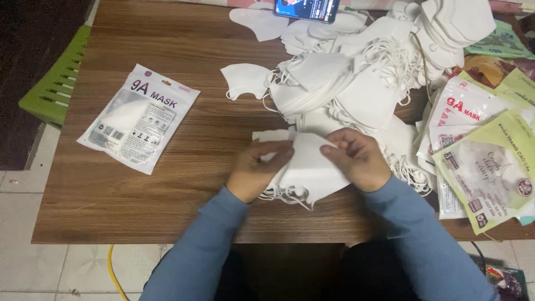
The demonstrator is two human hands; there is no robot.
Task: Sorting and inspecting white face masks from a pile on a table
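Note:
Both hands grip a small stack of folded white face masks [310, 166] on the wooden table [184, 139] near its front edge. My left hand [257, 170] pinches the stack's left side, fingers on top. On the right side, my right hand [356, 159] holds its upper corner. Ear loops hang out below the stack. A large loose heap of white masks [345, 83] lies just beyond the hands.
A sealed mask packet [139, 117] lies flat at the table's left. Several empty printed pouches [485, 150], white and green, are piled at the right edge. A phone [306, 8] with a lit screen rests at the far edge. A green plastic crate [56, 78] stands left of the table.

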